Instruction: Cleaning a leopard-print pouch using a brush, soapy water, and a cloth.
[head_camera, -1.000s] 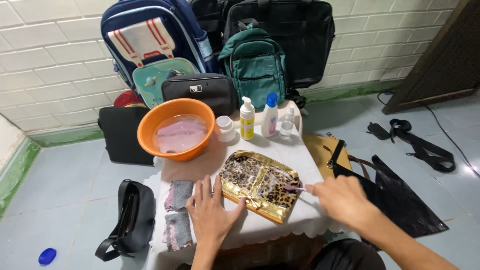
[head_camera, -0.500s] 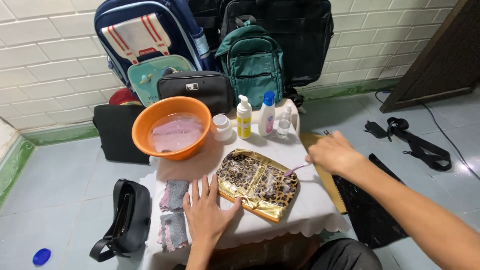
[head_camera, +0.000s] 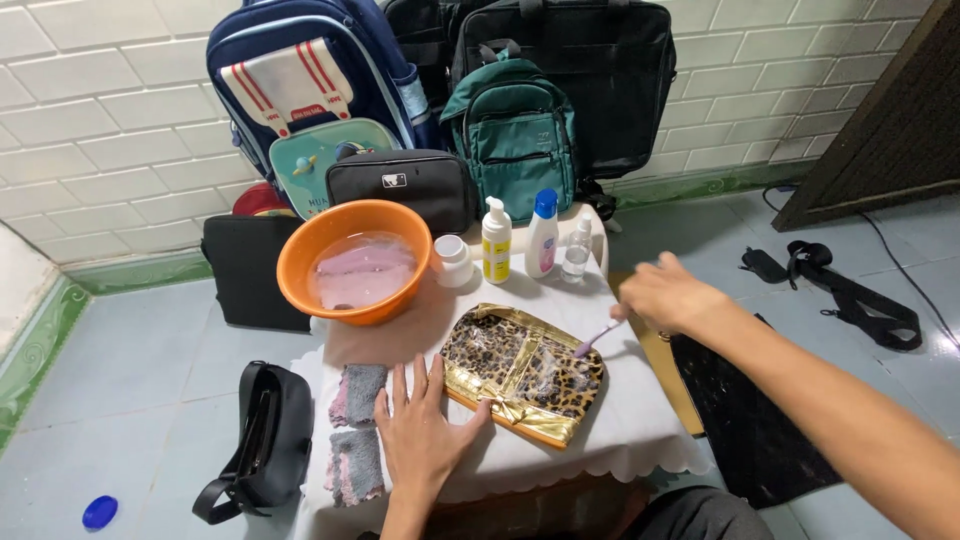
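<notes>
Gripping a small purple brush (head_camera: 597, 338), the right hand (head_camera: 668, 295) holds its head at the right edge of the leopard pouch (head_camera: 522, 372), which lies mid-table. The left hand (head_camera: 422, 432), open and flat, steadies the pouch's near-left corner, beside grey cloths (head_camera: 356, 435). Scrubbing looks in hand; the next stroke calls for steady pressure across the clear panel. Compared with half a second ago, the right hand sits slightly nearer the pouch. An orange basin (head_camera: 357, 260) stands far left.
</notes>
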